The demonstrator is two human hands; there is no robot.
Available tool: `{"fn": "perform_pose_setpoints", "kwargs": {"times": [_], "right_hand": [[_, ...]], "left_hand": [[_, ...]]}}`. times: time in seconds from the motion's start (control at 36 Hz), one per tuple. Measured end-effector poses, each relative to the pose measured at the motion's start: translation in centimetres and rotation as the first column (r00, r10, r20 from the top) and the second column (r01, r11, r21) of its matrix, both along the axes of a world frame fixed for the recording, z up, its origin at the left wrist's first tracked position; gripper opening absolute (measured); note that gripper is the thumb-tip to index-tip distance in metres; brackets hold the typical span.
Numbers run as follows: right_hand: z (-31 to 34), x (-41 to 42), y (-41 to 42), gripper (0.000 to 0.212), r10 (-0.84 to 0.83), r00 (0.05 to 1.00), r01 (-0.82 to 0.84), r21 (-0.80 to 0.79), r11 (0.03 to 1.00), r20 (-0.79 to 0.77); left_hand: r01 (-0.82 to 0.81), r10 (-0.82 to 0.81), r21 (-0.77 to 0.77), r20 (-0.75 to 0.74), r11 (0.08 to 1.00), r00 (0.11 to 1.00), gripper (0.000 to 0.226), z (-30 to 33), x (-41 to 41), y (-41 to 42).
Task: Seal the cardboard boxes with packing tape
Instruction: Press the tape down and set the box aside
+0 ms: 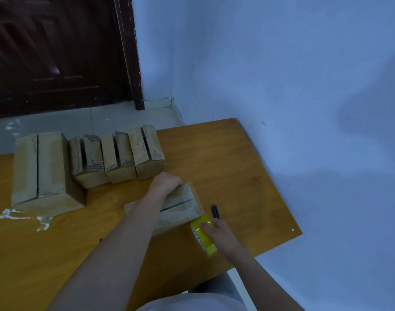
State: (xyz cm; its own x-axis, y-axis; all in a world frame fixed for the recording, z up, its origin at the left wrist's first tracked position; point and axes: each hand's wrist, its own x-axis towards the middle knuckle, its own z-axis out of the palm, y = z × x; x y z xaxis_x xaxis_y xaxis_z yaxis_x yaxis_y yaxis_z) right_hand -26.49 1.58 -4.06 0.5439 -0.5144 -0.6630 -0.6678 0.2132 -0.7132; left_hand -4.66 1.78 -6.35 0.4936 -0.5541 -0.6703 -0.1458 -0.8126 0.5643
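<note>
A small cardboard box (181, 207) lies in front of me on the wooden table (237, 167), its top flaps meeting at a dark seam. My left hand (165, 182) rests curled over the box's far edge, my forearm crossing its left part. My right hand (219, 230) grips a yellow roll of packing tape (203, 236) at the box's near right corner. Further back stand one large box (41, 169) and three smaller boxes (118, 153) in a row, flaps closed with open seams.
A dark pen (215, 211) lies just right of the box. White tape scraps (24, 217) stick to the table at the left. The table's right edge meets a blue wall (304, 86); a dark door (57, 52) stands beyond the far edge.
</note>
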Motion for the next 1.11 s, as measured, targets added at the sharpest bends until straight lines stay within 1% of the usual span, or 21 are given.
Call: {"fn": "perform_pose_setpoints", "kwargs": {"times": [0.06,0.08,0.11,0.17,0.19,0.22,0.25,0.28,0.31,0.33,0.42,0.47,0.53,0.64,0.69,0.75,0.83,0.92,0.97,1.03,1.11], "right_hand": [[0.2,-0.1,0.0,0.023,-0.003,1.0,0.003,0.029,1.0,0.019],[0.2,-0.1,0.0,0.024,-0.004,1.0,0.003,0.036,0.999,0.022],[-0.1,-0.2,0.0,0.028,-0.007,1.0,0.006,0.038,0.999,0.025],[-0.4,-0.3,-0.2,0.037,-0.014,0.999,0.012,0.031,0.999,0.045],[-0.2,-0.3,-0.1,0.039,-0.02,0.998,0.019,0.023,1.0,0.052],[-0.1,-0.3,-0.1,0.04,-0.018,0.999,0.017,0.028,0.999,0.049],[-0.2,-0.4,0.0,0.039,-0.021,0.998,0.02,0.032,0.999,0.056],[-0.4,-0.4,0.0,0.039,-0.03,0.997,0.027,0.041,0.999,0.07],[-0.3,-0.4,0.2,0.039,-0.041,0.996,0.038,0.036,0.999,0.085],[-0.5,-0.5,0.4,0.04,-0.052,0.993,0.049,0.031,0.998,0.104],[-0.8,-0.8,0.8,0.048,-0.092,0.98,0.08,0.073,0.994,0.177],[-0.7,-1.0,0.9,0.041,-0.146,0.969,0.122,0.127,0.984,0.198],[-1.3,-1.2,0.7,0.041,-0.148,0.962,0.115,0.15,0.982,0.23],[-2.3,-1.5,0.6,0.025,-0.117,0.963,0.104,0.068,0.992,0.241],[-2.9,-1.7,0.6,0.022,-0.091,0.968,0.096,-0.011,0.995,0.234],[-3.7,-1.7,0.7,0.022,-0.055,0.977,0.071,-0.068,0.995,0.208],[-5.6,-1.4,1.0,0.031,-0.01,0.997,0.019,-0.128,0.992,0.073],[-6.6,-1.0,1.6,0.04,0.008,1.0,-0.01,-0.265,0.964,-0.007],[-6.8,-1.1,1.9,0.041,0.028,1.0,-0.027,-0.345,0.938,-0.003],[-7.0,-1.4,2.2,0.036,0.051,0.999,-0.044,-0.391,0.919,0.007],[-7.3,-2.0,2.7,0.029,0.039,0.998,-0.019,-0.376,0.926,0.047]], "left_hand": [[-0.034,0.034,0.004,0.003,0.999,0.999,0.014,-0.3,-0.2,-0.1],[-0.026,0.026,0.0,0.028,1.0,0.999,0.015,-0.3,-0.5,-0.2],[-0.01,0.011,-0.003,0.072,1.0,0.997,0.014,-0.3,-0.7,-0.3],[0.001,0.008,-0.044,0.215,0.999,0.977,0.015,-0.4,-1.4,-0.2],[-0.013,0.046,-0.115,0.292,0.993,0.955,0.019,-0.5,-1.6,-0.1],[-0.026,0.107,-0.227,0.355,0.973,0.928,0.022,-0.7,-1.9,0.1],[-0.017,0.172,-0.36,0.401,0.933,0.9,0.023,-0.7,-2.2,0.5],[0.036,0.206,-0.469,0.454,0.883,0.867,0.021,-0.6,-2.4,0.8],[0.121,0.201,-0.517,0.523,0.847,0.828,0.017,-0.3,-2.6,1.3],[0.199,0.174,-0.517,0.585,0.833,0.792,0.013,-0.2,-2.8,1.8],[0.345,0.015,-0.395,0.676,0.851,0.737,0.012,0.4,-4.1,3.8],[0.445,-0.133,-0.275,0.708,0.852,0.693,0.017,-0.2,-5.3,5.2],[0.502,-0.179,-0.215,0.761,0.838,0.623,0.025,-1.1,-6.7,6.7],[0.454,-0.158,-0.179,0.777,0.873,0.609,0.058,-1.9,-8.7,8.0],[0.46,-0.185,-0.133,0.791,0.878,0.583,0.067,-1.9,-8.9,8.1],[0.469,-0.218,-0.098,0.79,0.878,0.573,0.072,-1.8,-8.8,8.1],[0.485,-0.274,-0.03,0.793,0.874,0.544,0.078,-1.9,-8.7,8.2],[0.509,-0.343,0.03,0.774,0.86,0.533,0.088,-2.0,-8.9,8.1],[0.498,-0.35,0.05,0.772,0.866,0.531,0.093,-2.0,-9.0,8.2],[0.49,-0.363,0.082,0.778,0.868,0.513,0.096,-2.0,-9.1,8.2],[0.503,-0.39,0.119,0.787,0.856,0.477,0.102,-1.9,-9.4,8.3]]}}
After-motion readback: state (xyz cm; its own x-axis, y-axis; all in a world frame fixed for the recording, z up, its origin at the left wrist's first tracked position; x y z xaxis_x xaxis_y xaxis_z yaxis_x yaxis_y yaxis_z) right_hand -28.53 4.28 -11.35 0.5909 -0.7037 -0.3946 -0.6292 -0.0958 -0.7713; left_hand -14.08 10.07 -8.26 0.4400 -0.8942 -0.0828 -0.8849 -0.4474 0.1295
